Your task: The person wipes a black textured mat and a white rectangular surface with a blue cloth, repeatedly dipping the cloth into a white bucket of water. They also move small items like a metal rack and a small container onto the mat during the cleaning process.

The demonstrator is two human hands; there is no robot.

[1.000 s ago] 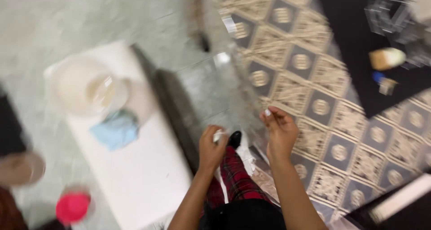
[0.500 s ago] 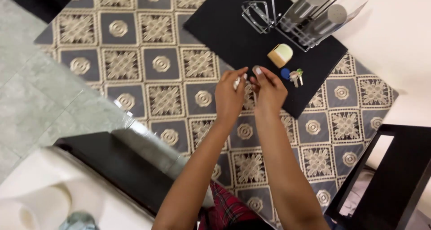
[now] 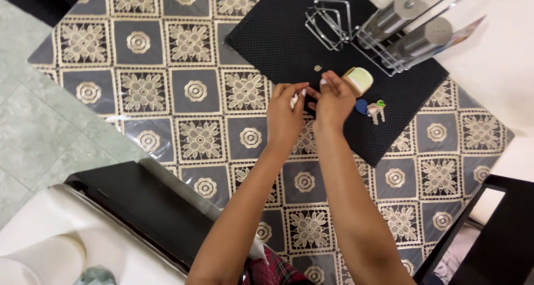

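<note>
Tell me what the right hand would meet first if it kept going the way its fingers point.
The right hand points up the picture, over the black mat. Likely first is the small round coin-like thing just ahead of its fingertips, though height above the mat is unclear.

Both forearms bare to the frame edge — no sleeves, watch or rings visible; left hand and right hand ungloved, nails painted pale, whitish — red tartan garment with dark checks worn on the legs, at bottom edge.
</note>
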